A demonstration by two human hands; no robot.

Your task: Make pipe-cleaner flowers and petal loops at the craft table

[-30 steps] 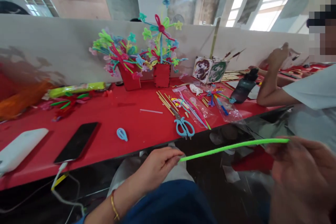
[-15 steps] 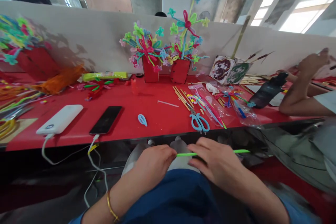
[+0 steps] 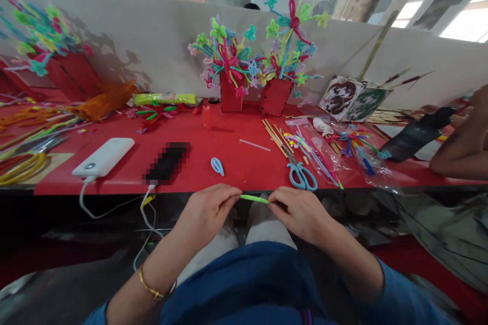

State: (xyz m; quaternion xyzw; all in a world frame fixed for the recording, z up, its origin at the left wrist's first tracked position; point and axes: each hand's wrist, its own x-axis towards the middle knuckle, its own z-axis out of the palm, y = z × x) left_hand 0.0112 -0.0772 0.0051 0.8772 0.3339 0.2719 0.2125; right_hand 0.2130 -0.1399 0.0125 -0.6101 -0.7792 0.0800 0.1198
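A bright green pipe cleaner is stretched between my two hands, just in front of the table edge. My left hand pinches one end between thumb and fingers. The other end is pinched by my right hand, whose fingers hide any further length. On the red table beyond them lies a small looped light-blue pipe cleaner piece. Blue-handled scissors rest near the edge, above my right hand.
A white power bank and a dark phone trail cables over the edge at left. Red vases of pipe cleaner flowers stand at the back. Sticks, plastic packets and a black bottle lie right, beside another person's arm.
My hands have risen toward the table edge. The right hand now pinches the pipe cleaner's end, where before the strip ran out past it to the right. The view has shifted left.
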